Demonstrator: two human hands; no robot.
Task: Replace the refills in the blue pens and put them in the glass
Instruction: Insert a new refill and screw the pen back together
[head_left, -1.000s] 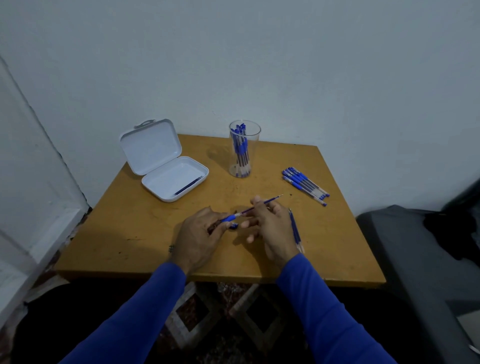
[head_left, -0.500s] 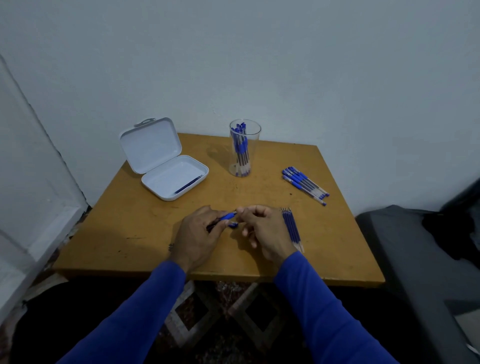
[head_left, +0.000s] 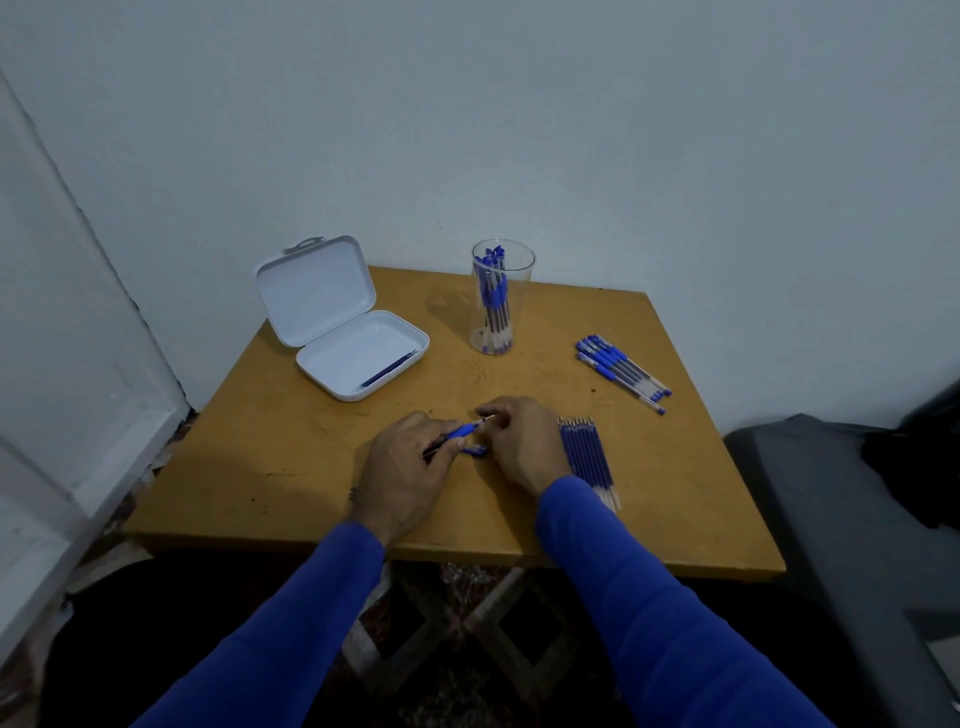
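Pen (head_left: 460, 432) gripped steady in left hand (head_left: 410, 470), right hand (head_left: 522, 441) pinching its tip (screwing on, likely), refills (head_left: 587, 452) beside, glass (head_left: 500, 304) beyond.

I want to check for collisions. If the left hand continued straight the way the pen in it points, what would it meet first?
The left hand grips a blue pen aimed up-right at the right hand. The right hand's fingers at the pen tip come first; depth looks equal.
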